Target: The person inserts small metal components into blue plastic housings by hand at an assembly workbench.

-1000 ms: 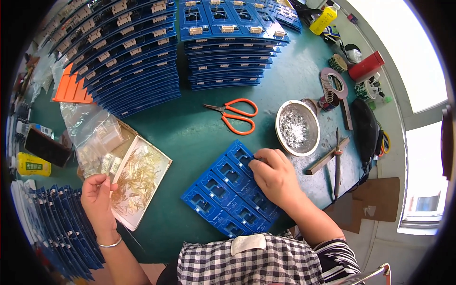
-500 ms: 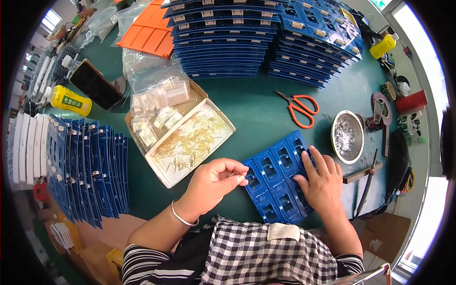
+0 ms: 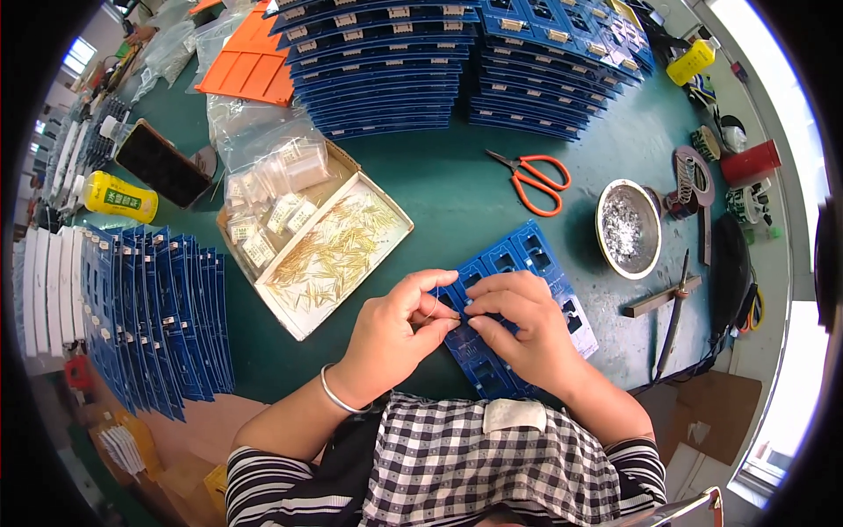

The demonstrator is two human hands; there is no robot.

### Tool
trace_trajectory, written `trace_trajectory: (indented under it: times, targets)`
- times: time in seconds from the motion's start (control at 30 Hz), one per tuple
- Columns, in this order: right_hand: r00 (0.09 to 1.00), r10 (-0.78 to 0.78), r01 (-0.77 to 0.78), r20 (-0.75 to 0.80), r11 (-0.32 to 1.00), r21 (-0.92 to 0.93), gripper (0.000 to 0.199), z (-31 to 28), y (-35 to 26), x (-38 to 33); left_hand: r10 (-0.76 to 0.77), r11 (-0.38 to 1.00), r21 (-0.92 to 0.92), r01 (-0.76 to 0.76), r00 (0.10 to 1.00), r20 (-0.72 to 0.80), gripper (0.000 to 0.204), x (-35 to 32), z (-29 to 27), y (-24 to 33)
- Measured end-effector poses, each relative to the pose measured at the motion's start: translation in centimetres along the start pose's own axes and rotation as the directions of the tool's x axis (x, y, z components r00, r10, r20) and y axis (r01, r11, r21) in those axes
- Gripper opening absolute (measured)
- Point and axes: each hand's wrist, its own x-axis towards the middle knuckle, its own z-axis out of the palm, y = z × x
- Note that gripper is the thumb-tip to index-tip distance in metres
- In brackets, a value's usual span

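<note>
A blue circuit board panel [image 3: 536, 250] with several rectangular cutouts lies on the green table in front of me. Over its left edge, my left hand [image 3: 395, 321] is closed in a pinch, with a thin metal pin [image 3: 432, 307] showing between thumb and fingers. My right hand [image 3: 527, 329] rests on the board, its bent fingers and thumb drawn together close to the left fingertips. Whatever lies between the right fingertips is too small to make out. Left of the board, a shallow cardboard box [image 3: 301, 332] holds many loose gold-coloured pins [image 3: 338, 250] and small labelled plastic packets [image 3: 285, 215].
Orange-handled cutters [image 3: 540, 184] lie beyond the board. At right are a metal bowl [image 3: 654, 233] of silvery scraps and a soldering iron [image 3: 674, 325] propped on a bar [image 3: 645, 305]. Tall stacks of blue boards [image 3: 378, 88] stand at the back; more boards [image 3: 158, 316] stand left.
My right hand has moved left from the board's right side to its left part, beside my left fingertips. My left hand remains pinched. The whole view has shifted slightly.
</note>
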Motion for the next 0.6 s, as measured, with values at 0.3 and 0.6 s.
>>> trace_trajectory:
  times: [0.3,0.6]
  targets:
    - [1.0,-0.005,0.004,0.027,1.0,0.011,0.015,0.6,0.1,-0.4,0.031,1.0,0.005,-0.031,1.0,-0.001,0.038,0.3,0.6,-0.1]
    - [0.934,0.307,-0.289,-0.183,0.95,0.121,0.005,-4.3,3.4,-1.5,-0.058,0.984,-0.172,0.045,0.996,-0.074,0.011,0.0,-0.2,-1.9]
